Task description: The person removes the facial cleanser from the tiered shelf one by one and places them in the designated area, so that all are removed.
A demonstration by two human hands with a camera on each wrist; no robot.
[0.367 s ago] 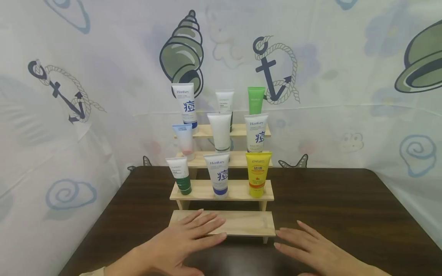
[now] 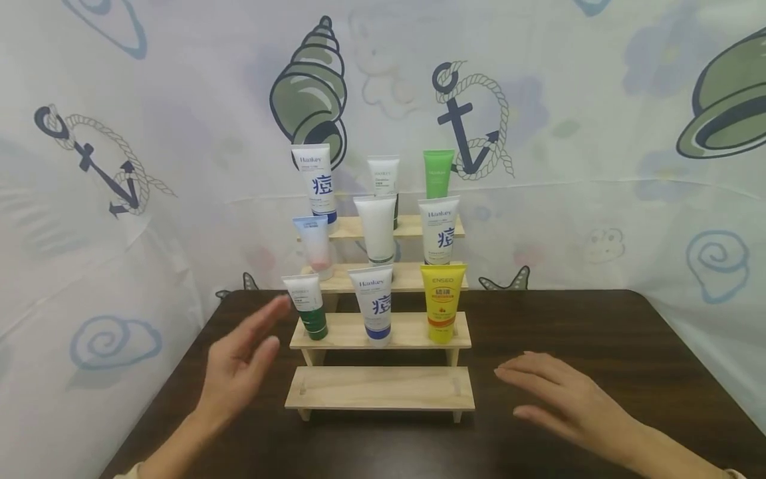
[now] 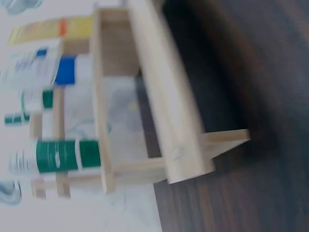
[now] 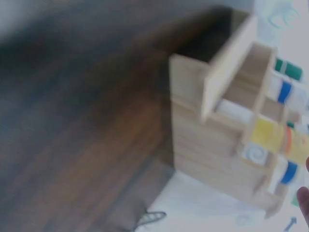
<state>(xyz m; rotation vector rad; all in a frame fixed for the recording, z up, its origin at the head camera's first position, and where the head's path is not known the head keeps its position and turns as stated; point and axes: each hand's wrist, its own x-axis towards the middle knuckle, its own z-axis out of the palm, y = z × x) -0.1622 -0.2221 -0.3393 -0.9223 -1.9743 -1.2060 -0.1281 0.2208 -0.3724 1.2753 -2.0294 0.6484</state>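
My left hand (image 2: 236,369) is raised at the left of a wooden tiered stand, fingers extended and holding nothing. Its fingertips appear beside the white and green tube (image 2: 312,316) on the second step from the bottom; the head view does not settle whether they touch. A white and blue tube (image 2: 372,303) and a yellow tube (image 2: 443,303) stand upright on that same step. To the right of the stand my right hand (image 2: 559,396) hovers with relaxed fingers, holding nothing. The bottom step (image 2: 383,389) carries no tube. Blur softens both wrist views.
Higher steps hold several more tubes, among them a green tube (image 2: 439,174), a plain white tube (image 2: 377,229) and a pale blue and pink tube (image 2: 314,243). The stand sits on a dark wooden table (image 2: 550,326). Behind hangs a patterned sheet (image 2: 568,219).
My left hand has moved left and up from in front of the bottom step toward the white and green tube. The right hand has shifted slightly right and up.
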